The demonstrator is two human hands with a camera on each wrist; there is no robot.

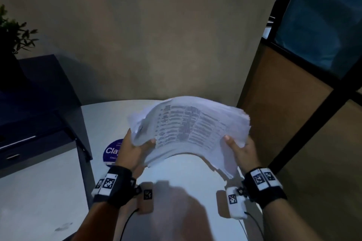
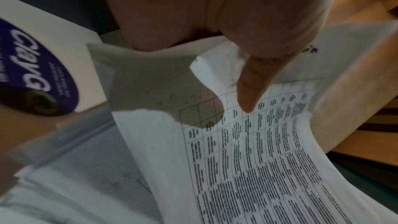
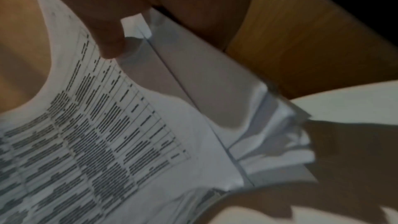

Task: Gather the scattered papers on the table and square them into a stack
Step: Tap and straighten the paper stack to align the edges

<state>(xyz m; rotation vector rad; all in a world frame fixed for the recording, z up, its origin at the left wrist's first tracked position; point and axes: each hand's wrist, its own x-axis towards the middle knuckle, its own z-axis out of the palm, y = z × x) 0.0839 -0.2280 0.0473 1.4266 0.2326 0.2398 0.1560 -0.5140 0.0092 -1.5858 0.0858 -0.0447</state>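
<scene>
Holding the papers [image 1: 193, 133] above the table [image 1: 101, 123], we pinch each side edge: left hand [image 1: 134, 151] and right hand [image 1: 242, 151] with thumb on top, the other fingers underneath, mostly hidden. Edges look ragged, so we should ease the pinch and tap them edge-down.

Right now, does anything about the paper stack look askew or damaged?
Yes. The paper stack, held by left hand and right hand above the table, bows upward and isn't square: a sheet corner curls by the left thumb, and the right end fans out crumpled.
</scene>
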